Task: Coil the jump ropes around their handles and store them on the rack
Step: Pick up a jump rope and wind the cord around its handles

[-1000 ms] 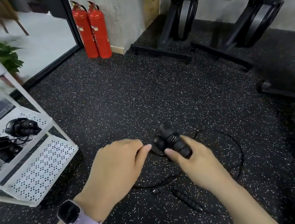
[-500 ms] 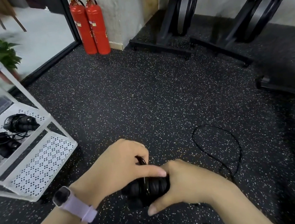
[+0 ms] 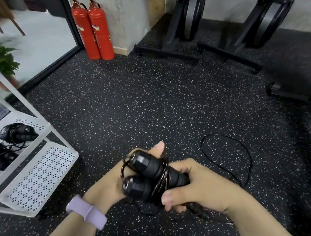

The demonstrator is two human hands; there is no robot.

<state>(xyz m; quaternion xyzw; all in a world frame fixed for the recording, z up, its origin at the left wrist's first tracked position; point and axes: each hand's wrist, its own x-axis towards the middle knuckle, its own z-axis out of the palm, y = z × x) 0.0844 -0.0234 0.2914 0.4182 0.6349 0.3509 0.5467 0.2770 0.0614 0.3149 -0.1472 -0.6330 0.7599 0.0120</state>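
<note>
Holding two black handles [image 3: 150,175] side by side, cord wound round them: right hand [image 3: 196,184] clenched on them, left hand [image 3: 108,184] gripping behind. Loose cord [image 3: 226,158] on floor [image 3: 148,102].

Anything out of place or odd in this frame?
Only the rope: a long loop trails loose on the floor, uncoiled, while both hands, left hand and right hand, grip the paired handles. Nothing looks damaged.

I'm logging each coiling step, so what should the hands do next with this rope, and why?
Probably another wrap: the right hand and left hand hold the paired handles with a few turns on, but a loop of loose rope lies on the floor.
</note>
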